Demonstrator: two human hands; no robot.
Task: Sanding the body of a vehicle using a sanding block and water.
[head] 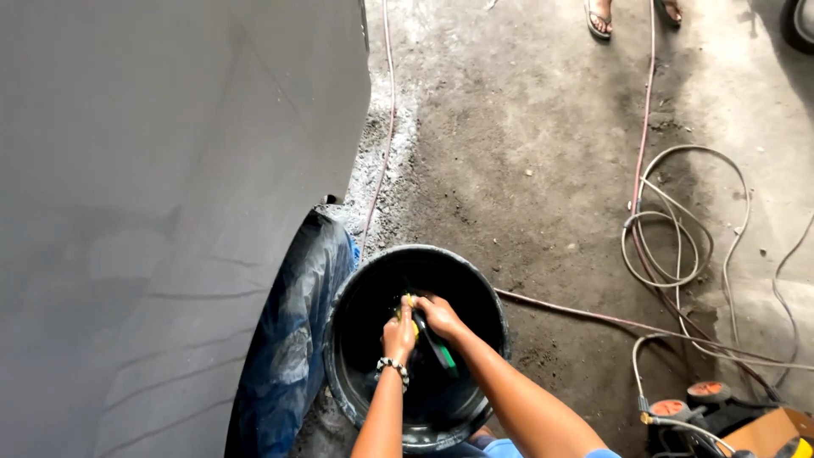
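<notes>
We have both hands down inside the black bucket (349,293), which stands on the gritty concrete floor (526,153) just beside the grey car panel (153,187) and the wheel wrapped in blue plastic sheeting (292,339). Our left hand (398,336), with a beaded bracelet at the wrist, is curled round the yellow sponge (409,305), and our right hand (438,315) is closed over the same piece from above, where a dark strip with a green edge (443,354) slants away below the fingers; whether that is part of the sponge or a separate pad, we cannot tell. The sponge looks soft and light, likely waterlogged and slippery, so we judge it best gripped across its broad faces with the whole palm rather than pinched at a corner. The bucket's inside is dark and glossy, probably wet. Hoses (678,246) coil on the floor to the right, well apart, and another person's sandalled feet (599,19) show at the top edge.
</notes>
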